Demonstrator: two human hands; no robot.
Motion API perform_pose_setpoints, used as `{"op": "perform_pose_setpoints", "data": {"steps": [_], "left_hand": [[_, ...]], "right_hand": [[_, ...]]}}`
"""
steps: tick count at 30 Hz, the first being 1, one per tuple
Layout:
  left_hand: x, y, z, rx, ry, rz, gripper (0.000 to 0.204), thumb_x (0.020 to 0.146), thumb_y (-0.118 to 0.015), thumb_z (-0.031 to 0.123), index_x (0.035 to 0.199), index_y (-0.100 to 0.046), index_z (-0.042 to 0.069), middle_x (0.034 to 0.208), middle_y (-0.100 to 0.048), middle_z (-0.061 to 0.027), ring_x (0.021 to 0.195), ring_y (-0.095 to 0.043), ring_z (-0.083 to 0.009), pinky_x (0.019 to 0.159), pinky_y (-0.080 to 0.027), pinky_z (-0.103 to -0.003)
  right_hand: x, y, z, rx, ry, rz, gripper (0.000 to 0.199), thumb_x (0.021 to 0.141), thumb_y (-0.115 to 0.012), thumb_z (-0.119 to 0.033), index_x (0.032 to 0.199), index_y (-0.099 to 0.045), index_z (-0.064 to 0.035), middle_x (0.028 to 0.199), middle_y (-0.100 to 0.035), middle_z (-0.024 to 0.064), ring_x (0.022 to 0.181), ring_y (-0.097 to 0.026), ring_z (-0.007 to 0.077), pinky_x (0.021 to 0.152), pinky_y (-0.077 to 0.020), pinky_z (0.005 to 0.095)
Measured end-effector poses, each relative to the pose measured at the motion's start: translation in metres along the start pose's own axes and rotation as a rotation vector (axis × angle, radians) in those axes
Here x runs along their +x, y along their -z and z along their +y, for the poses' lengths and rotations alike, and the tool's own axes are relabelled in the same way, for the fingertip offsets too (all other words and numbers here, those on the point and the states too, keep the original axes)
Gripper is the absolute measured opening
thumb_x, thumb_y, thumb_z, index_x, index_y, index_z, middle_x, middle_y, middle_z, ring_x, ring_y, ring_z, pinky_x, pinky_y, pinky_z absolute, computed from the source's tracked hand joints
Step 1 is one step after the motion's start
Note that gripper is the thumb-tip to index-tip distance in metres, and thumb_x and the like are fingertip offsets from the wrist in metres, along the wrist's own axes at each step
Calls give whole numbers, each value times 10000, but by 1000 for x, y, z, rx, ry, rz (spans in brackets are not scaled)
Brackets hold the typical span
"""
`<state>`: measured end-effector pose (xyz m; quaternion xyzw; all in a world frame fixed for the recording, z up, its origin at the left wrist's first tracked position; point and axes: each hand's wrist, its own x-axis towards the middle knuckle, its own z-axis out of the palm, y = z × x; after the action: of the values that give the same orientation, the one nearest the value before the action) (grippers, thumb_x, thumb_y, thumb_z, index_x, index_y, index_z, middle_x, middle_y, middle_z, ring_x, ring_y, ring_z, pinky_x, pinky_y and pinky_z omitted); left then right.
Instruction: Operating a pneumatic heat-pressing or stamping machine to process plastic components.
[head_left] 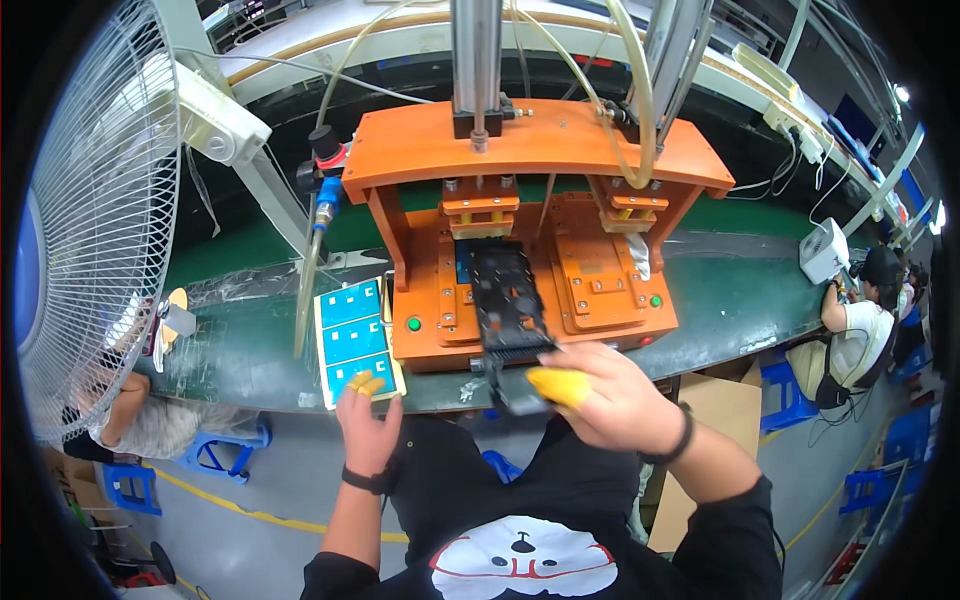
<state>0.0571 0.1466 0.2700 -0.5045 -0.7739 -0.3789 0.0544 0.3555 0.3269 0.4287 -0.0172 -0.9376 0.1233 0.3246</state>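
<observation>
My right hand (605,395), with a yellow finger cot on the thumb, grips the near end of a long black flat frame part (505,300). The part slopes up into the left nest of an orange press fixture (530,230). My left hand (368,425) hovers open at the bench edge, yellow cots on two fingertips. Those fingertips touch the near edge of a yellow-backed sheet of blue rectangular stickers (355,335) lying left of the fixture.
A green bench top (740,300) carries the fixture, which has green buttons (413,324) on its front and hoses above. A white fan (95,220) stands at the left. Other people sit at the far right (860,330) and lower left (130,420).
</observation>
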Motion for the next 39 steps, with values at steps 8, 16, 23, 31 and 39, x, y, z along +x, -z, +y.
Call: {"op": "perform_pose_setpoints", "data": {"steps": [8, 16, 23, 31, 39], "left_hand": [[0, -32, -24, 170, 109, -100, 567, 765, -846, 316, 1217, -641, 43, 1337, -557, -165, 1439, -383, -391, 1183, -184, -622], [1, -33, -28, 84, 150, -93, 529, 786, -826, 310, 1223, -643, 75, 1394, -548, -133, 1454, -365, -384, 1198, -143, -624], [-1, -31, -31, 87, 189, -97, 505, 791, -817, 291, 1221, -644, 89, 1396, -548, -122, 1454, -366, -379, 1198, -144, -620], [5, -34, -30, 94, 159, -73, 501, 769, -813, 227, 1219, -635, 100, 1375, -580, -104, 1410, -431, -379, 1163, -212, -620], [1, -31, -30, 93, 150, -76, 468, 763, -813, 205, 1183, -649, 77, 1363, -624, -121, 1406, -449, -383, 1163, -227, -620]], "right_hand": [[50, -59, 54, -175, -124, -124, 256, 817, -698, -32, 1065, -650, 4, 1106, -690, 175, 1110, -639, 387, 956, -522, 479], [69, -76, 53, -264, -318, -151, 531, 825, -714, -198, 1262, -571, 68, 1196, -628, 288, 1229, -544, 487, 1096, -422, 509], [84, -64, 38, -254, -315, -187, 572, 816, -750, -238, 1289, -581, 36, 1251, -617, 253, 1226, -550, 458, 1086, -427, 513], [75, -147, -14, 309, -522, -211, 579, 884, -733, -229, 1381, -542, -4, 1366, -559, 252, 959, -684, 376, 776, -584, 391], [70, -183, -2, 148, -487, -142, 547, 896, -697, -210, 1369, -540, 15, 1325, -580, 268, 834, -697, 402, 691, -596, 426]]}}
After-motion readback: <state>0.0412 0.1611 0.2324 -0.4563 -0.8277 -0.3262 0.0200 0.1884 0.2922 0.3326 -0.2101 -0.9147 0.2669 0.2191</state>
